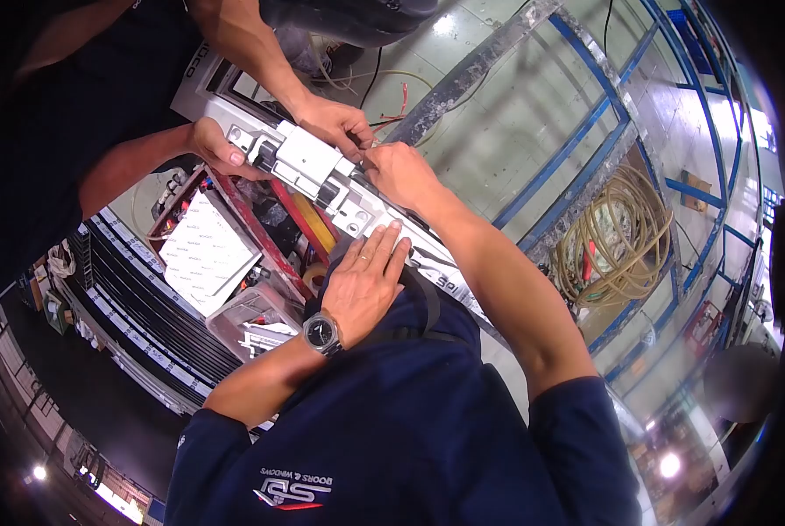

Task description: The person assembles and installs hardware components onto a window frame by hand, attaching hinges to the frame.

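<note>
A long pale metal profile (423, 238) lies diagonally in front of my body, with a white hinge-like fitting (309, 158) and black parts along it. My left hand (364, 279), with a watch on the wrist, rests with fingers stretched out on the profile's near edge, just below the fitting. On the far side, my right hand (399, 178) has its fingers curled and pinched beside the fitting; what they hold is hidden. A co-worker's hand (333, 121) is close to my right fingertips, and the co-worker's other hand (220, 147) grips the profile further left.
Below the profile is a red-edged tray (261, 230) of mixed items, with white printed sheets (207, 250) and a clear plastic bin (245, 316). At right stand a blue metal frame (576, 162) and a coiled hose (616, 232). Dark profiles (143, 302) lie stacked at left.
</note>
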`<state>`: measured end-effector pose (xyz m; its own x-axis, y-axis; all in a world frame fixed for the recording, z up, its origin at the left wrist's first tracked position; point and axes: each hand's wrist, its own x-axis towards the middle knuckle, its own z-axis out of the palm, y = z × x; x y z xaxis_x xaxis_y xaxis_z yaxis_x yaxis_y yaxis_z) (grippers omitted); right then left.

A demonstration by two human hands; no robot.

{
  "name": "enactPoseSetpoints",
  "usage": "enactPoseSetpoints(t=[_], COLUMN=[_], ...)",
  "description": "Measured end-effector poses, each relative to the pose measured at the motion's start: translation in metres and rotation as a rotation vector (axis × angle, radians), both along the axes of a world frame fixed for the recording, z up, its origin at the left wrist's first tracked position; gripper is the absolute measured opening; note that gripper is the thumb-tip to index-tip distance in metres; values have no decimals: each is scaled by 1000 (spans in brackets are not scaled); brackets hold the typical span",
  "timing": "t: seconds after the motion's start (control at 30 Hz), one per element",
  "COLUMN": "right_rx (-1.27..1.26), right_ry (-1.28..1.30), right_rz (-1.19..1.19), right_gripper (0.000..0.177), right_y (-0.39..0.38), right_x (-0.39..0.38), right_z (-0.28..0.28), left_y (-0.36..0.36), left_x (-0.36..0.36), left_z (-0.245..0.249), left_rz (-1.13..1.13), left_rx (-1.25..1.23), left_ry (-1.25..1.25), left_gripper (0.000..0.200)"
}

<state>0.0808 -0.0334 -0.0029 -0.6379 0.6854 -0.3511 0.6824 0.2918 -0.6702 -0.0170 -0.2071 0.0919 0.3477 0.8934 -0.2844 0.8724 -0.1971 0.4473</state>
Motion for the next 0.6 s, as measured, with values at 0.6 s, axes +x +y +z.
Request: enactPoseSetpoints(t=[0.6], right_rx=[27], right_ry=[172], right_rz=[-100], right_gripper=[17], right_y=[-14], right_x=[10], right_z=[-13], left_y=[-2], left_x=[2], left_z=[0], left_rz=[-10], left_rx=[15], left_ry=[28], left_gripper=[74])
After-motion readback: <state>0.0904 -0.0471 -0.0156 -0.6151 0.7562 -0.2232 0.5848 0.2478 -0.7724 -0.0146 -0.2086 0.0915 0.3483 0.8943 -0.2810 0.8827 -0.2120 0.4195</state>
